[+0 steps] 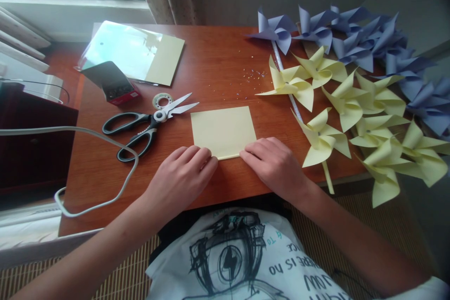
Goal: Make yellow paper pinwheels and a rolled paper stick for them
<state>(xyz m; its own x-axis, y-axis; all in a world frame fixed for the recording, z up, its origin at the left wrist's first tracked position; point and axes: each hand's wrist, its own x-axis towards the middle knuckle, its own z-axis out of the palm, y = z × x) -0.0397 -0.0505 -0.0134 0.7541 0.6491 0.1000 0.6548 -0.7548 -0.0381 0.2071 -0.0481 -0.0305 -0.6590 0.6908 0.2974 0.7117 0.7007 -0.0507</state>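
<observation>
A sheet of pale yellow paper (223,130) lies flat on the table in front of me, its near edge rolled into a thin tube. My left hand (188,168) pinches the left end of that rolled edge, fingers closed. At the other end, my right hand (274,161) grips the roll the same way. Open-bladed scissors (154,122) with black and grey handles rest left of the sheet, beside a small roll of tape (162,100).
Yellow paper pinwheels (318,133) and purple paper pinwheels (351,37) crowd the right side, some on paper sticks. A small open box (116,89) and a plastic pack of paper (165,58) sit back left. Paper scraps (253,75) dot the table; a white cable (128,183) loops at left.
</observation>
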